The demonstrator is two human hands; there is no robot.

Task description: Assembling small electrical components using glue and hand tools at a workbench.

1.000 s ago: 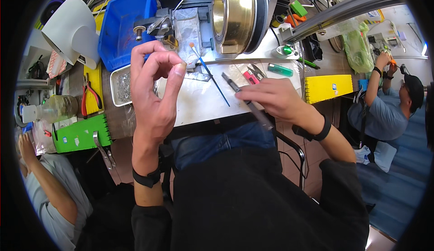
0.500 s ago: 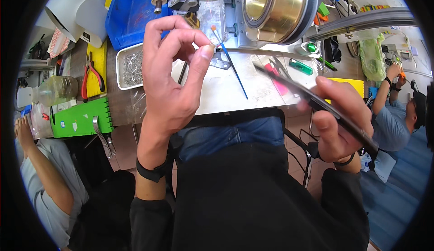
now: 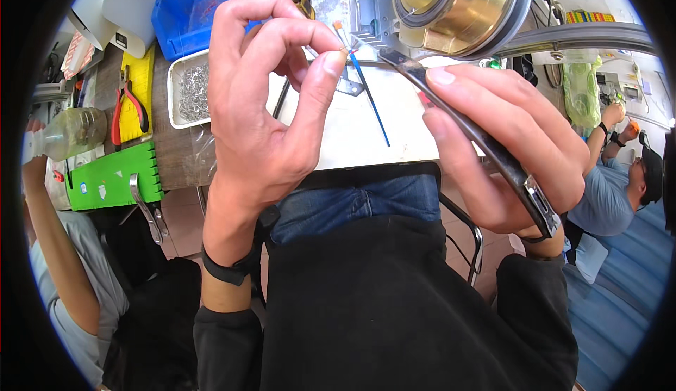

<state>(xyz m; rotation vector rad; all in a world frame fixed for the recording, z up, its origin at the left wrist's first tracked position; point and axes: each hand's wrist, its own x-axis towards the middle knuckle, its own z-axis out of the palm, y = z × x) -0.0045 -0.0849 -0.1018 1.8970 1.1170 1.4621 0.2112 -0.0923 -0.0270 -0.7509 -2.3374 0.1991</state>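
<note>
Slim dark hand tool (image 3: 472, 127) clamped in my right hand (image 3: 524, 134), tip near my left hand (image 3: 271, 109), which pinches something too tiny to identify. Blue paintbrush (image 3: 373, 108) lies by that pinch; shiny brass cylinder (image 3: 461, 10) blocks the far side. White tray (image 3: 173, 98): thin, tangled metal bits (image 3: 193, 91).

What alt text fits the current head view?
A person's left hand pinches a tiny, unidentifiable item, while the right hand holds a slim dark tool pointing toward it. Beneath lies a blue-handled paintbrush on a white work surface; a brass-coloured cylinder sits beyond.
</note>
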